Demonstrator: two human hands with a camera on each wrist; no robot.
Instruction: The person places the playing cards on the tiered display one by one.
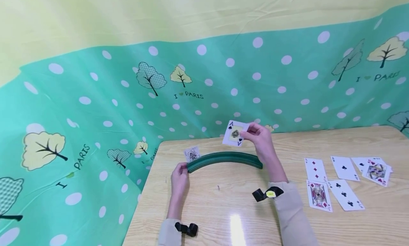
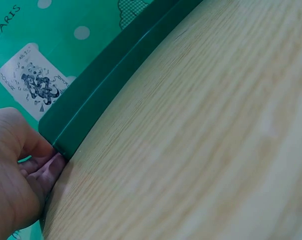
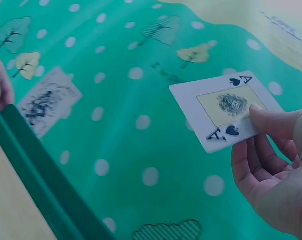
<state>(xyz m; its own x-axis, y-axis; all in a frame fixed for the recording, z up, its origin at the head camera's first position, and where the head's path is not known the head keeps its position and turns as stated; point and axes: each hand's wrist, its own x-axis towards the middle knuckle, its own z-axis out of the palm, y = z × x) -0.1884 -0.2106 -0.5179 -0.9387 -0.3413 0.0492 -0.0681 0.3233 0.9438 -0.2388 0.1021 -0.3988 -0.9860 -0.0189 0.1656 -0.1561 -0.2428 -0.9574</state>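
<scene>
A curved green playing-card holder stands on the wooden table. At its left end, my left hand grips the corner with curled fingers, close beside the joker card. That joker stands upright in the holder's slot, its lower edge hidden. My right hand pinches the ace of spades between thumb and fingers, raised above and behind the right half of the holder. The ace's face is turned toward the head camera.
Several cards lie face up on the right of the table: a three of diamonds, a jack of diamonds, a three of clubs, an ace of clubs and a queen overlapping another card. A green dotted cloth hangs behind.
</scene>
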